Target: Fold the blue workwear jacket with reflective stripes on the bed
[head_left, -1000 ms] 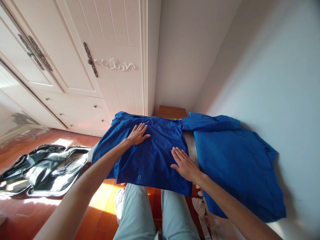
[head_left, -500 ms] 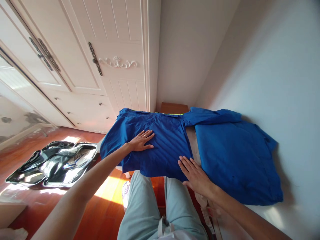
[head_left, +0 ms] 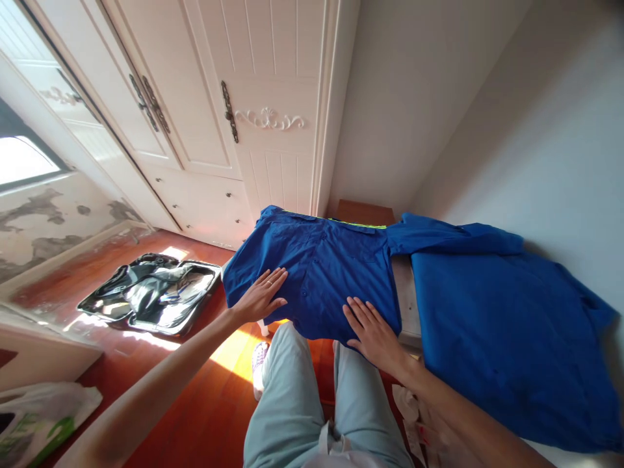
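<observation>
Both hands lie flat with fingers spread, gripping nothing: the left hand [head_left: 260, 296] presses the near left edge of a blue shirt [head_left: 316, 273], while the right hand [head_left: 373, 331] rests palm down on its lower hem. The shirt is spread on a surface just beside a second blue garment [head_left: 492, 331] laid out to the right. Below the hands are the person's light trousers [head_left: 292, 403]. A white wardrobe [head_left: 234, 117] stands behind, and a shiny silver bag [head_left: 151, 292] lies on the wooden floor [head_left: 195, 403].
</observation>
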Available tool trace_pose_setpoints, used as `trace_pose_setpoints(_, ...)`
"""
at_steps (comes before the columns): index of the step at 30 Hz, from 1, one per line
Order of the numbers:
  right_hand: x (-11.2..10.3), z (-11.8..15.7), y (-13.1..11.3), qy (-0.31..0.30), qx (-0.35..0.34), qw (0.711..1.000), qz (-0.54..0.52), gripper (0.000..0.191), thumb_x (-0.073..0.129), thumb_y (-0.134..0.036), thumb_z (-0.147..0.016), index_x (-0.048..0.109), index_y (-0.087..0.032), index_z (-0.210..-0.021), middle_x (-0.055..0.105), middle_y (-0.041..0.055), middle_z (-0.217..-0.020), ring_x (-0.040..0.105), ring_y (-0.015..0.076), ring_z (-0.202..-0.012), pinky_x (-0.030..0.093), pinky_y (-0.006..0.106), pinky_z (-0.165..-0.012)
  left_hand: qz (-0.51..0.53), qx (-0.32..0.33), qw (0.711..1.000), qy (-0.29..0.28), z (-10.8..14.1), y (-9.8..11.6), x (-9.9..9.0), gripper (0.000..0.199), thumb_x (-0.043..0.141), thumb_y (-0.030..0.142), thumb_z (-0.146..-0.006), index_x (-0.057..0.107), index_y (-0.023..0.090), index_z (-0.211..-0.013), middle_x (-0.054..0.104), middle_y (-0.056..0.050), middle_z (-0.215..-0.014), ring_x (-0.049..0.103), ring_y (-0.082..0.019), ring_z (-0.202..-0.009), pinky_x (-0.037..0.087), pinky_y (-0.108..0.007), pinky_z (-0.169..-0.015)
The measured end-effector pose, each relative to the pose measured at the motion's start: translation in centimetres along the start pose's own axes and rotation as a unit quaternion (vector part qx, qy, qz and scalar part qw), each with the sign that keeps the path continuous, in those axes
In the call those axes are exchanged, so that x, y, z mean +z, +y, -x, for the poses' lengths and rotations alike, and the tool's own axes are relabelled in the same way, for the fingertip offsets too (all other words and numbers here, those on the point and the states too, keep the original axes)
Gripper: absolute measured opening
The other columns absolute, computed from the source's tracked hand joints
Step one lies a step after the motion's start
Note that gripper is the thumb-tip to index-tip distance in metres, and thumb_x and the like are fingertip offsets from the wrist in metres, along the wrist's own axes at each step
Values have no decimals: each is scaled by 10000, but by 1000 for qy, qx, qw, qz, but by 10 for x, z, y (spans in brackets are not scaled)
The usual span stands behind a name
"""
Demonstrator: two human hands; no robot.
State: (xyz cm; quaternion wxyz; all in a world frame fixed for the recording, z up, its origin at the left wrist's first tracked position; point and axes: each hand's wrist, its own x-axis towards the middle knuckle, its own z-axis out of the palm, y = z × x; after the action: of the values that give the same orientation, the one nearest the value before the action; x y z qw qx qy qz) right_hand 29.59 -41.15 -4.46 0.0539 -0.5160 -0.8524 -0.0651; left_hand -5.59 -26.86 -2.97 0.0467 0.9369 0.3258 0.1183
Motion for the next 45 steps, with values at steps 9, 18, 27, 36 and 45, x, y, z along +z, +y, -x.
trace_pose_setpoints(9, -2, 43, 25, -14, -18, 1000, 18, 788, 430, -595, -989, 137, -202, -1606, 94, 95, -1592, 178, 313, -1476, 319, 539, -1158, -50, -73, 995, 42, 56, -53, -6, 696, 317, 570, -1002, 259, 162, -1563, 290, -123, -1589, 215, -264, -1487, 184, -471, -1218)
trace_pose_setpoints(18, 4, 48, 29, -15, -26, 999, 10, 816, 460, -578, -978, 92, -214, -1609, 94, 83, -1590, 192, 310, -1475, 338, 528, -1158, -10, -88, 993, 72, 82, -75, -20, 632, 302, 557, -1008, 374, 187, -1515, 379, -107, -1550, 314, -250, -1452, 240, -462, -1200)
trace_pose_setpoints(27, -43, 21, 43, -69, 61, 993, -78, 801, 388, -609, -1006, 18, -225, -1604, 81, 51, -1594, 151, 217, -1494, 350, 378, -1202, 47, -250, 948, 189, 34, -95, -35, 624, 285, 629, -973, 593, 192, -1296, 619, -123, -1290, 631, -263, -1112, 493, -407, -975)
trace_pose_setpoints(36, -16, -10, 107, -134, 162, 978, -5, 867, 304, -718, -975, 319, -68, -1549, 152, 155, -1565, 171, 300, -1480, 272, 483, -1218, -43, -122, 990, 53, 7, -107, -10, 634, 316, 614, -973, 473, 243, -1463, 422, -94, -1523, 347, -276, -1434, 291, -500, -1165)
trace_pose_setpoints(45, -32, -8, 105, -101, 168, 980, -20, 908, 209, -774, -952, 476, -78, -1470, 348, 173, -1492, 379, 301, -1390, 371, 469, -1155, -74, -181, 981, -5, -18, -98, -45, 656, 223, 674, -961, 702, 265, -1143, 703, -104, -1173, 643, -315, -1119, 485, -489, -959)
